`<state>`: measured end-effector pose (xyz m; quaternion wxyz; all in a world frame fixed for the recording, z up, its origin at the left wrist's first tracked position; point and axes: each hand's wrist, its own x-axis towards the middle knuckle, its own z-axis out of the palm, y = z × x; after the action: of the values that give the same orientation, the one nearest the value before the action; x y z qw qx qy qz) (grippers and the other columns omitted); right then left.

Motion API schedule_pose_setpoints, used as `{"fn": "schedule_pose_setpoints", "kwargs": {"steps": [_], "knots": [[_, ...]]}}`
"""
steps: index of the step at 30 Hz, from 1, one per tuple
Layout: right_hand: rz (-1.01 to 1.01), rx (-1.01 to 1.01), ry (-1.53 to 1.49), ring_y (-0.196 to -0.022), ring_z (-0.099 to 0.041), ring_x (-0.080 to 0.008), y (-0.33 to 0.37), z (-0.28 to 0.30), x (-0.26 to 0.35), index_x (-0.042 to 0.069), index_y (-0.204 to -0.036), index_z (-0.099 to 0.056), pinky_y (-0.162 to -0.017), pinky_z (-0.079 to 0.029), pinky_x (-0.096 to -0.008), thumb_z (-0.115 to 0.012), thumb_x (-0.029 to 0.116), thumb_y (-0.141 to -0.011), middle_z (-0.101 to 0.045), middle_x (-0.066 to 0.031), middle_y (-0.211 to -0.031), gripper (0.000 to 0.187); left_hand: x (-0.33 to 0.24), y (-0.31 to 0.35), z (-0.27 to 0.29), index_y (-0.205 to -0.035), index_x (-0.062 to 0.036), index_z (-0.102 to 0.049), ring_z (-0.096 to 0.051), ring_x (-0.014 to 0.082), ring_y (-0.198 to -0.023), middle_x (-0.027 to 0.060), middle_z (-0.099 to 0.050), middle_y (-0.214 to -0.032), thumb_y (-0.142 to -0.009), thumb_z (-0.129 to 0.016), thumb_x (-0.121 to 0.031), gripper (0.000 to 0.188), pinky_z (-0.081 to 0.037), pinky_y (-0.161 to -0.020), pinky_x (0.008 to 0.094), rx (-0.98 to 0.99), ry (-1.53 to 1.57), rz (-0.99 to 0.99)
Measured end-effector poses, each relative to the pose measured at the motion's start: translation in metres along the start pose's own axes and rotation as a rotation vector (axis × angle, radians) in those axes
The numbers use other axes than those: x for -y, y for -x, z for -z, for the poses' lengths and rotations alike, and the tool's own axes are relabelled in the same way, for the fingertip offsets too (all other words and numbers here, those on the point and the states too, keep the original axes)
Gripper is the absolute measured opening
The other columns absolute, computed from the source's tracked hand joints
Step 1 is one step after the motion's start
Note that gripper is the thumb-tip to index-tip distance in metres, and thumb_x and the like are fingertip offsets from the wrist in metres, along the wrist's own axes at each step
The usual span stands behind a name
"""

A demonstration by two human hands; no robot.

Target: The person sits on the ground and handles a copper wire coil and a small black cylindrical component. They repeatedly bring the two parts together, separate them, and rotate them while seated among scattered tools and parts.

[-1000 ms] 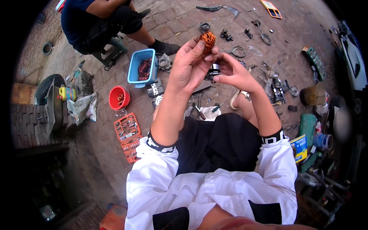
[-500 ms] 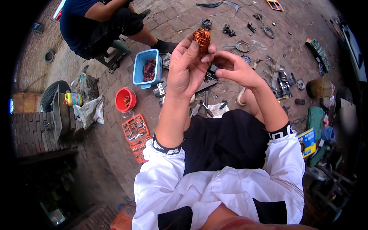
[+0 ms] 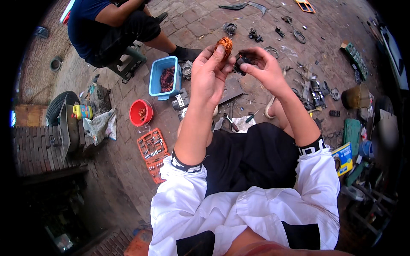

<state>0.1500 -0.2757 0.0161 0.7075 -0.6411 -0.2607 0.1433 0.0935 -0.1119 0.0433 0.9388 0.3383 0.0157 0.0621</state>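
Note:
A wad of bright copper wire (image 3: pixel 224 45) is wrapped and tangled into a ball. My left hand (image 3: pixel 209 68) is closed on it, thumb pressed against its near side. Just to the right, my right hand (image 3: pixel 265 72) is closed with the thumb toward the curled fingers. Between them shows a small dark piece (image 3: pixel 242 62), with a speck of orange near it; its kind I cannot make out. Both hands are raised in front of me, their fingertips close together. Left of them, a blue tub (image 3: pixel 159 79) holds dark reddish wire coils (image 3: pixel 168 79).
A red bucket (image 3: pixel 136 120) with copper-coloured bits and an orange socket set case (image 3: pixel 149 143) stand at left. A seated person (image 3: pixel 115 30) is at the upper left. Metal parts (image 3: pixel 316 91) lie scattered on the brick ground at right. A screwdriver (image 3: pixel 251 117) lies near my knees.
Both hands have come down slightly. The copper wire has moved a little lower with my left hand. My right hand has shifted right, away from the left, and the dark piece now shows in its fingers.

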Motion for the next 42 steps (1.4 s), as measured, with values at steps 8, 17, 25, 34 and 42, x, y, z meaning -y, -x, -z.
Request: {"fn": "schedule_pose_setpoints", "kwargs": {"steps": [8, 17, 25, 34, 42], "knots": [[0.000, 0.124, -0.147, -0.107, -0.053, -0.0157, 0.000, 0.009, -0.002, -0.001, -0.122, -0.050, -0.094, -0.040, -0.0306, -0.064, 0.021, -0.083, -0.057, -0.0077, -0.115, 0.047, -0.017, 0.000, -0.006, -0.102, 0.0000, -0.053, -0.044, 0.0089, -0.060, 0.0040, -0.056, -0.085, -0.085, -0.064, -0.009, 0.022, -0.037, -0.054, 0.0202, -0.110, -0.238, -0.199], [-0.008, 0.351, -0.131, -0.110, -0.052, -0.0159, 0.007, 0.007, 0.011, -0.003, -0.123, -0.049, -0.097, -0.039, -0.0309, -0.064, 0.019, -0.084, -0.057, -0.0090, -0.117, 0.048, -0.021, 0.001, 0.000, -0.101, -0.0002, -0.053, -0.039, 0.0061, -0.054, 0.0058, -0.058, -0.087, -0.086, -0.061, -0.008, 0.019, -0.031, -0.049, 0.0200, 0.005, -0.177, -0.277], [0.048, 0.365, -0.198, -0.110, -0.053, -0.0187, 0.007, 0.006, 0.009, -0.004, -0.123, -0.048, -0.098, -0.039, -0.0328, -0.066, 0.024, -0.082, -0.057, -0.0111, -0.116, 0.052, -0.020, 0.000, -0.001, -0.104, 0.0003, -0.052, -0.038, 0.0049, -0.053, 0.0062, -0.059, -0.087, -0.086, -0.060, -0.007, 0.020, -0.029, -0.046, 0.0186, 0.027, -0.195, -0.282], [0.043, 0.478, -0.053, -0.109, -0.054, -0.0191, 0.008, 0.002, 0.009, -0.005, -0.118, -0.052, -0.098, -0.038, -0.0323, -0.068, 0.020, -0.079, -0.058, -0.0114, -0.115, 0.049, -0.021, -0.005, 0.008, -0.101, 0.0012, -0.053, -0.037, 0.0038, -0.050, 0.0064, -0.060, -0.085, -0.086, -0.061, -0.006, 0.019, -0.028, -0.043, 0.0176, -0.054, -0.223, -0.306], [0.225, 0.461, 0.547, -0.093, -0.056, -0.0225, -0.001, -0.004, 0.009, 0.004, -0.108, -0.061, -0.086, -0.042, -0.0323, -0.075, 0.019, -0.068, -0.059, -0.0086, -0.096, 0.045, -0.017, -0.002, 0.002, -0.101, 0.0007, -0.053, -0.035, 0.0037, -0.049, 0.0043, -0.058, -0.083, -0.086, -0.061, -0.007, 0.018, -0.027, -0.043, 0.0182, -0.006, -0.179, -0.314]]}}
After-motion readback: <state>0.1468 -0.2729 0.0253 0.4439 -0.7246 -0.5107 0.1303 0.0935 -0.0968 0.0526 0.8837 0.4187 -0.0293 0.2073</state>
